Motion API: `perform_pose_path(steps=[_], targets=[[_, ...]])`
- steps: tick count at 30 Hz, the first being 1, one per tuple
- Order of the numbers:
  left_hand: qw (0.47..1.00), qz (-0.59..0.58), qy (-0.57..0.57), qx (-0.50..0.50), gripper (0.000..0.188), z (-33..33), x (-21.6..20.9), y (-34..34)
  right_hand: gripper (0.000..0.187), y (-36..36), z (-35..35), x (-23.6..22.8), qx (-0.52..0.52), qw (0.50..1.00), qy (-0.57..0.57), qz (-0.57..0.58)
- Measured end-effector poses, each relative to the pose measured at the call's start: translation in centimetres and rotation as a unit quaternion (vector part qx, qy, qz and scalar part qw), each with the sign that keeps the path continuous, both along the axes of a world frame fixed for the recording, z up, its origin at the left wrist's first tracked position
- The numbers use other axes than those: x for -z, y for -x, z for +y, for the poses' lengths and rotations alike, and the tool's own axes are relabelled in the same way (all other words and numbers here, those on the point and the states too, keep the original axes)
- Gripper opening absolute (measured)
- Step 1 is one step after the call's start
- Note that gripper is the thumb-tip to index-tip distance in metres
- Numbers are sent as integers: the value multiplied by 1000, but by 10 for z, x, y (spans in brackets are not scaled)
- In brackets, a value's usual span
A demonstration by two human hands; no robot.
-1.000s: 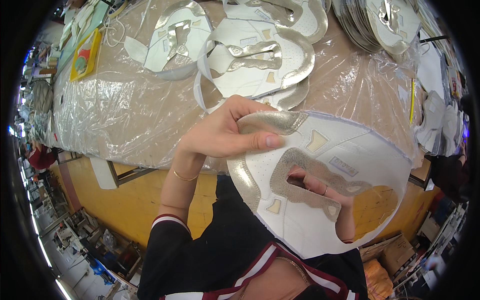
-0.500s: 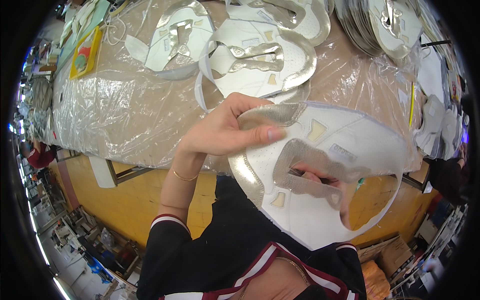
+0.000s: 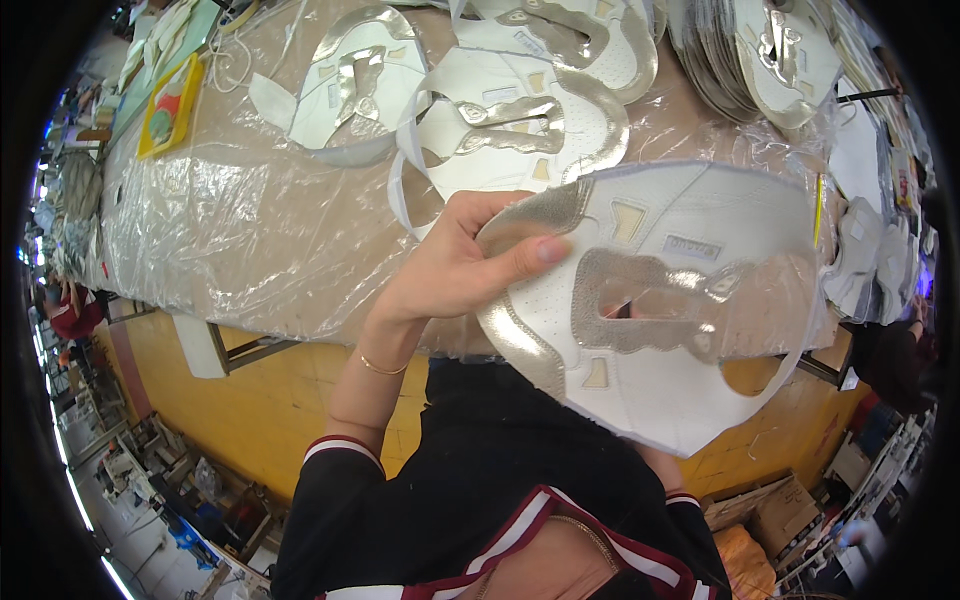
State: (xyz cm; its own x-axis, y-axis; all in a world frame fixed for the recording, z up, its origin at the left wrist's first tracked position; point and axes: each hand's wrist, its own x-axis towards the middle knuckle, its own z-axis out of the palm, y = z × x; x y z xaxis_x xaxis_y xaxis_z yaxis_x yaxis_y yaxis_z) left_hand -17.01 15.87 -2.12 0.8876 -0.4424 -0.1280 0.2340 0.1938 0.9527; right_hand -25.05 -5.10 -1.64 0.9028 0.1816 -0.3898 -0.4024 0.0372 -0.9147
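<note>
Shoe piece lifted farther over near table edge — left hand pinches left end, thumb on top; right hand mostly hidden behind, grip can't be told — face turned up to view.

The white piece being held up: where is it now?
In the head view, the white piece is right of centre, gripped at its left edge by the left hand, lower in the frame than similar pieces on the plastic-covered table.
</note>
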Motion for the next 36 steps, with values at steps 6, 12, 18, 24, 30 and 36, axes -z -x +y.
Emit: perform_pose_path(steps=[6, 12, 18, 24, 30, 36], targets=[[1000, 4, 12, -27, 31, -4, -1, 1, 31, -6, 0, 16, 69, 997, -13, -19], [998, -55, 22, 6, 28, 7, -6, 2, 33, -3, -34, 18, 130, 987, -89, -1], [988, -151, 19, -13, 24, 4, -4, -5, 36, 13, -22, 7, 114, 975, -150, 118], [994, -109, -19, 15, 20, 3, -8, -9, 41, 9, -14, -4, -5, 982, -131, 136], [992, -115, 29, 54, 20, 3, -8, -12, 44, 15, -17, 3, -35, 985, -130, 108], [989, -137, 38, 51, 22, 4, -6, -12, 53, 12, -39, 22, -75, 984, -26, 162]])
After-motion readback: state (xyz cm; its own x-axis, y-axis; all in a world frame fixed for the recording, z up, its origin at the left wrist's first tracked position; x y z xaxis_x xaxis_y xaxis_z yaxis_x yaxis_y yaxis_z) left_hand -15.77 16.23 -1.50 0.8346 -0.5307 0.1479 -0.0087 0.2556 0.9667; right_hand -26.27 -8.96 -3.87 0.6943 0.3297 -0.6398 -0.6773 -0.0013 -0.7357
